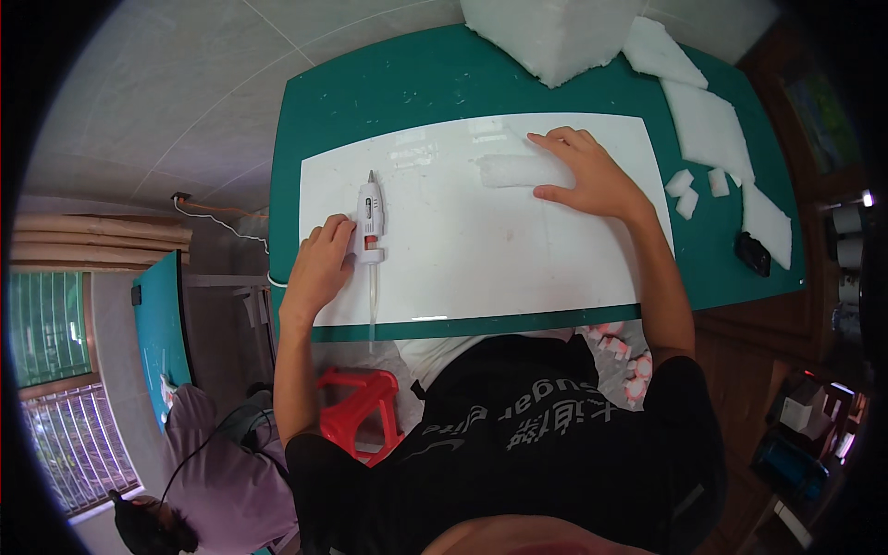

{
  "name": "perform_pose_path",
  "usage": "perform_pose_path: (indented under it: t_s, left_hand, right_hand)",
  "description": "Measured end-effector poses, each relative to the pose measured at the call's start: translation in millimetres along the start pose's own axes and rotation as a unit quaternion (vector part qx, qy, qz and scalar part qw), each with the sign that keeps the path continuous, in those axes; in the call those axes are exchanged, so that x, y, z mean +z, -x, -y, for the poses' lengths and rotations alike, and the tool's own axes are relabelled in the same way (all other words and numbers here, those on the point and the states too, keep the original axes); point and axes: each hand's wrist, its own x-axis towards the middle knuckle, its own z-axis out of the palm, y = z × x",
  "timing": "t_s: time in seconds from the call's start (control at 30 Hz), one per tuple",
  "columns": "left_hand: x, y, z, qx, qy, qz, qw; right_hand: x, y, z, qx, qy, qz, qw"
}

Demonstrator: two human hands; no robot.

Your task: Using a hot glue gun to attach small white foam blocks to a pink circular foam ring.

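Note:
On the white board (444, 240) a white glue gun (369, 215) lies with its nozzle pointing away from me. A clear glue stick (373, 305) sticks out of its rear end, past the board's near edge. My left hand (321, 259) is closed at the gun's left side, where the handle is mostly hidden under my fingers. Right of centre lies a short, translucent white foam piece (518, 170). My right hand (592, 171) is over its right end, thumb along the near edge and fingers spread beyond the far edge.
A large white foam block (560, 37) stands at the table's far edge. Foam slabs (708, 125), small foam chunks (684, 199) and a black object (753, 253) lie on the green table (370, 88) at right. A red stool (356, 407) stands below; another person (222, 462) is at lower left.

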Motion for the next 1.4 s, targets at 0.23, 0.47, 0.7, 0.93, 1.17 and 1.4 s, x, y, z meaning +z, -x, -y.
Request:
perform_pose_path:
  t_s: [0.23,0.47,0.7,0.93,1.17,1.4]
  left_hand:
    - [-15,-8,6,0.06,0.056,-0.049,0.995]
    - [-24,-17,8,0.063,0.341,-0.027,0.937]
    - [-30,-37,10,0.077,0.432,0.054,0.897]
    - [-30,-44,14,0.009,0.365,0.057,0.929]
    - [-39,-50,8,0.027,0.294,0.051,0.954]
    - [-48,-61,3,0.05,0.281,0.033,0.958]
  right_hand:
    - [0,1,-9,0.014,-0.024,0.054,0.998]
    - [21,-6,11,-0.057,-0.085,0.026,0.994]
    - [35,-6,27,-0.075,-0.108,0.031,0.991]
    - [44,-6,33,-0.091,-0.123,0.036,0.988]
    - [50,-8,32,-0.099,-0.13,0.022,0.986]
    - [51,-7,32,-0.099,-0.126,0.024,0.987]
